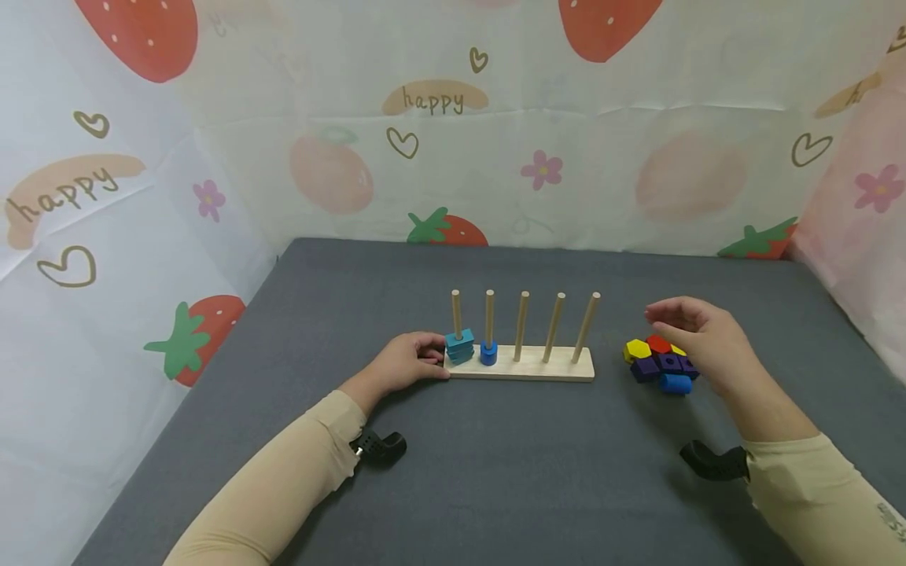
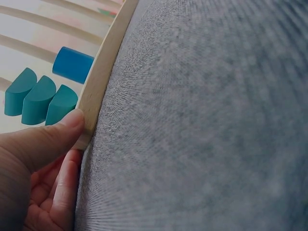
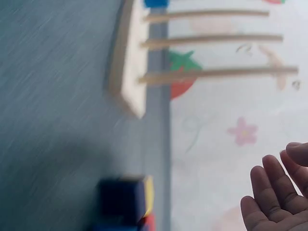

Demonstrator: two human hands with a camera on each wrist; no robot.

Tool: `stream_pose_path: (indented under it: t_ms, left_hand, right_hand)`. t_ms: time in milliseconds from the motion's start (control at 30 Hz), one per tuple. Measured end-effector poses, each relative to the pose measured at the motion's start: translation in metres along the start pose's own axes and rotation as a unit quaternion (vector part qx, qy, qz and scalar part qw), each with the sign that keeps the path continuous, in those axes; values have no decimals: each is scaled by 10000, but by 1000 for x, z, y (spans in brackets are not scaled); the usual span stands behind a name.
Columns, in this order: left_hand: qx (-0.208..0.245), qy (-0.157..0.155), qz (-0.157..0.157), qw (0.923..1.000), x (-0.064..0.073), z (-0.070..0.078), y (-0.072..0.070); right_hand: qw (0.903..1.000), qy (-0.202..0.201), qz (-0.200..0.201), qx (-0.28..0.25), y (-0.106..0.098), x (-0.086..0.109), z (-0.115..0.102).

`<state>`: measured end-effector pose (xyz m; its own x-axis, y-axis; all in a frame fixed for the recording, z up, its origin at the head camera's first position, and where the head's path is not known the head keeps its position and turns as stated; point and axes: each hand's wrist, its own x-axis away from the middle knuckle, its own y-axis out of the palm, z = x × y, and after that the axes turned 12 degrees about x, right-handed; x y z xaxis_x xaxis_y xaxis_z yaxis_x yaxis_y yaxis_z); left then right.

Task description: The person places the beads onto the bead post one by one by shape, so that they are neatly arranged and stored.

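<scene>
My left hand (image 1: 402, 363) pinches the left end of a pale wooden peg board (image 1: 534, 368), its thumb on the front edge. Teal blocks (image 1: 460, 346) are stacked on the leftmost peg, and a blue cylinder (image 1: 488, 354) sits low on the second. In the left wrist view the teal blocks (image 2: 41, 98) have rounded sides. Three pegs to the right are bare. Above a small cluster of blocks hovers my right hand (image 1: 711, 342), fingers loosely bent and nothing held. The cluster has yellow hexagons (image 1: 636, 350), a red block (image 1: 659, 343), dark purple blocks (image 1: 645, 369) and a blue block (image 1: 675, 384).
A grey cloth (image 1: 538, 464) covers the table. Behind it and along both sides hangs a white curtain (image 1: 594, 157) printed with strawberries, hearts and flowers. Each wrist carries a black mount, one left (image 1: 382, 450) and one right (image 1: 713, 462).
</scene>
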<state>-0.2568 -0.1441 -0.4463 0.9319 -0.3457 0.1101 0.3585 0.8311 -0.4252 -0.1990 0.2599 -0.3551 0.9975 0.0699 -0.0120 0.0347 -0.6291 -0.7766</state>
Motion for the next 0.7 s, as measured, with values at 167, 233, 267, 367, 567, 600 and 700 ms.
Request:
stream_pose_path:
  t_ms: [167, 233, 267, 367, 567, 600, 700]
  left_hand:
    - [-16, 16, 26, 10000, 1, 1, 1]
    - [-49, 16, 36, 10000, 2, 1, 1]
    - [-70, 18, 43, 10000, 2, 1, 1]
    - [-117, -22, 71, 9999, 2, 2, 1]
    - [-77, -34, 64, 9999, 3, 3, 1]
    - [-73, -17, 61, 10000, 3, 3, 2]
    - [-63, -51, 75, 9999, 3, 4, 2]
  right_hand:
    - [9994, 218, -226, 170, -1, 7, 22]
    - [9989, 255, -300, 235, 0, 9, 28]
    - [9987, 273, -323, 269, 0, 9, 31]
    - [9978, 288, -434, 421, 1, 9, 39]
    - [9950, 213, -696, 677, 2, 9, 53]
    - [9947, 203, -723, 707, 2, 8, 55]
    - [9936, 165, -802, 784, 2, 9, 60]
